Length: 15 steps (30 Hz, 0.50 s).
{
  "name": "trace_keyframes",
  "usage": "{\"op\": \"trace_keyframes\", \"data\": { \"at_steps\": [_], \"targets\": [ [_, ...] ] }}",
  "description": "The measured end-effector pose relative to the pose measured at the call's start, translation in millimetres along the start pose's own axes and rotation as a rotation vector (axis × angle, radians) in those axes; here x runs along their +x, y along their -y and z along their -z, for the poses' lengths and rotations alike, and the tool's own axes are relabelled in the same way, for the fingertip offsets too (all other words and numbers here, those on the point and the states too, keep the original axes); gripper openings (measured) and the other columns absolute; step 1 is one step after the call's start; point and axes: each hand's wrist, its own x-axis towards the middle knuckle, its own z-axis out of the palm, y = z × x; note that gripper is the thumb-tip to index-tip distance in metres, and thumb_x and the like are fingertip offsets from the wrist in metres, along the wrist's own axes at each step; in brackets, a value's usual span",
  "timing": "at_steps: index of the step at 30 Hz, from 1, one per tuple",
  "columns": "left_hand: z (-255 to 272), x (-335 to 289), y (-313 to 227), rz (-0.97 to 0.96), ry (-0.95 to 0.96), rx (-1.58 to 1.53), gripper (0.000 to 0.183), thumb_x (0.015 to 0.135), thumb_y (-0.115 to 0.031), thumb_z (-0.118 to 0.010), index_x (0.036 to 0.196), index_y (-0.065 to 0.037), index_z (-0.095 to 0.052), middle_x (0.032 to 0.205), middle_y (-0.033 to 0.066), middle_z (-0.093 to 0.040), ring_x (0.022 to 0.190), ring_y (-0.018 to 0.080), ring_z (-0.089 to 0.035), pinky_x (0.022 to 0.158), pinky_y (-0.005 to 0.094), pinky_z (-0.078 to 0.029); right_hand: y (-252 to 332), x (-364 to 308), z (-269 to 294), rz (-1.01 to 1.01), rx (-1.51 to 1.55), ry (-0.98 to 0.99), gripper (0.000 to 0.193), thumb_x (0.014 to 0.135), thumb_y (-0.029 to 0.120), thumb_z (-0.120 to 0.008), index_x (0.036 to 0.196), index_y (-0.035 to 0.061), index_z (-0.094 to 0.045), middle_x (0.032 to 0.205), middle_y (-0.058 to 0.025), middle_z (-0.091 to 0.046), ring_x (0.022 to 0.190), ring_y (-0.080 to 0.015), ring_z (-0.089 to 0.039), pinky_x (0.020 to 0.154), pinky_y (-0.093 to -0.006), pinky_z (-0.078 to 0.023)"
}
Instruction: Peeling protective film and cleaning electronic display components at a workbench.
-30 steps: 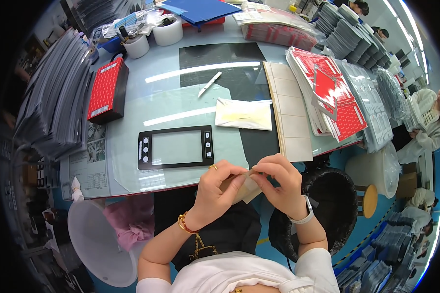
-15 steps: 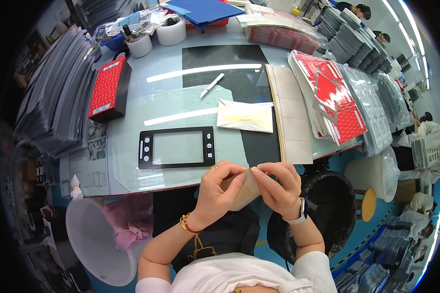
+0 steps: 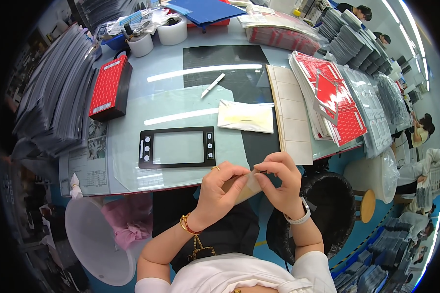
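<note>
Workroom table (image 3: 154, 63), pale blue-grey top, strip-light reflections across it. On the table: one black-bordered panel (image 3: 209, 146) with a rectangular window, lying flat near the front edge; one yellowish packet (image 3: 245, 117), to the panel's upper right; one slim white tool (image 3: 213, 85), beyond the packet; one red-topped box (image 3: 110, 88), black-sided, on the left, beside a tall stack of grey sheets (image 3: 54, 93); one pile of red-and-white sheets (image 3: 349, 119), on the right. In hand: one small pale sheet (image 3: 249, 189), held over the lap, just off the table's front edge. Left hand (image 3: 220, 188): thumb and forefinger pinching the pale sheet. Right hand (image 3: 282, 188): thumb and forefinger pinching its upper corner. Below right: one black-lined bin (image 3: 333, 177).
</note>
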Motion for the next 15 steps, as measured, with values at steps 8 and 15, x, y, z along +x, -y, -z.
{"op": "trace_keyframes", "data": {
  "at_steps": [8,15],
  "targets": [
    [-0.1,-0.9,2.4,-0.024,0.018,-0.002,0.009,0.092,-0.001,-0.069,0.100,-0.002,-0.071,0.088,0.0055,-0.065,0.082,0.0160,-0.060,0.076,0.0285,-0.047,-8.7,3.6,11.3,-0.271,0.363,0.243,0.015,0.083,0.003,-0.078,0.096,0.0037,-0.069,0.096,-0.0051,-0.062,0.077,-0.0111,-0.057,0.065,-0.0226,-0.044],
    [0.4,-1.2,2.9,-0.018,0.013,-0.002,0.007,0.092,-0.002,-0.070,0.099,-0.002,-0.071,0.088,0.0049,-0.064,0.082,0.0159,-0.060,0.076,0.0282,-0.046,-6.4,5.4,13.1,-0.105,0.180,0.225,0.017,0.083,0.002,-0.078,0.099,0.0034,-0.070,0.095,-0.0059,-0.064,0.080,-0.0125,-0.061,0.066,-0.0245,-0.047]
  ]
}}
